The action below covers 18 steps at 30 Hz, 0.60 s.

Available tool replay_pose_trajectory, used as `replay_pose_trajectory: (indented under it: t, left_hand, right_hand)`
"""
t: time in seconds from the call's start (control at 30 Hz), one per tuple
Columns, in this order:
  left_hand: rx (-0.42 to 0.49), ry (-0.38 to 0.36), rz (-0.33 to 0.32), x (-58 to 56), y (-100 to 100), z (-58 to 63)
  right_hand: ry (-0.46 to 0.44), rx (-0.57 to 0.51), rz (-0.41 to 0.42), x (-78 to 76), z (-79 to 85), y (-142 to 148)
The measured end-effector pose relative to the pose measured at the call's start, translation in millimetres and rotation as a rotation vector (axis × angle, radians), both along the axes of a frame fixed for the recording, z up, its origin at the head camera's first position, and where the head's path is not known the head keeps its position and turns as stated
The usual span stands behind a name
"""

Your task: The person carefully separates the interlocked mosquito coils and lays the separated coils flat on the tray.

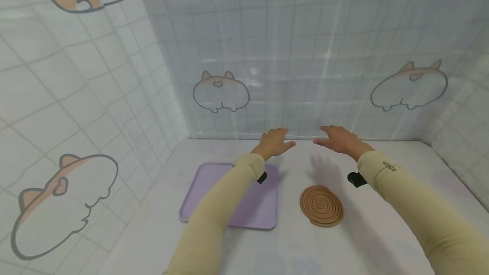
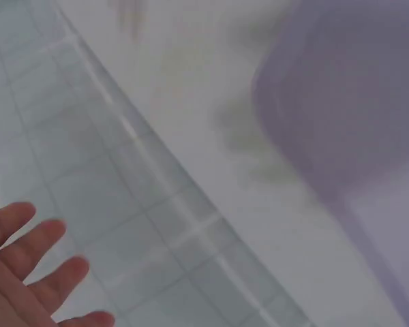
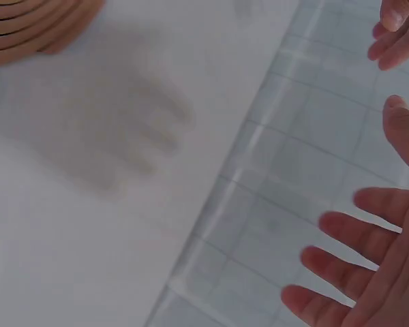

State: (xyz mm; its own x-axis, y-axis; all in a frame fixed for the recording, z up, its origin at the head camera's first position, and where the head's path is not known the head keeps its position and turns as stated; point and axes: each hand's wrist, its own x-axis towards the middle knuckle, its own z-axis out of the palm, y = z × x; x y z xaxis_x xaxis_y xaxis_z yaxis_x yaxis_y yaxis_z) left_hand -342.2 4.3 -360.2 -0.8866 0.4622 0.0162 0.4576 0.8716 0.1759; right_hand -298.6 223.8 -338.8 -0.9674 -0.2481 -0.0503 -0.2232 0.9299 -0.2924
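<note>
Both hands are held up in the air over the far part of the table, facing each other with a gap between them. The left hand (image 1: pixel 273 142) has its fingers and thumb spread and holds nothing; its fingers (image 2: pixel 44 245) look relaxed in the left wrist view. Across from it the right hand (image 1: pixel 341 140) is also bare, its fingers (image 3: pixel 358 235) straight and apart. Below the left forearm lies a flat lilac tray (image 1: pixel 254 207), partly hidden by the sleeve. A brown round spiral coil (image 1: pixel 321 206) lies flat on the table to the right of the tray.
The white table (image 1: pixel 290 245) ends at a tiled-pattern back wall (image 1: pixel 290 75) with cartoon dog drawings. Similar walls rise at the left (image 1: pixel 95 84) and right. A black wrist device (image 1: pixel 357 179) shows under the right sleeve. Arm shadows fall across the table.
</note>
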Motion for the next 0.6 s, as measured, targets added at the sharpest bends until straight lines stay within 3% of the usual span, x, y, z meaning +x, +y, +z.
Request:
replay_pose_trajectory:
  t: [0.3, 0.6]
  left_hand:
    - [0.050, -0.148, -0.072, 14.3, 9.2, -22.0]
    - [0.046, -0.246, -0.070, 34.5, 6.2, -32.5]
  right_hand:
    - [-0.126, -0.061, 0.024, 17.2, -28.7, 7.9]
    - [-0.200, -0.038, 0.075, 19.4, -46.5, -2.7]
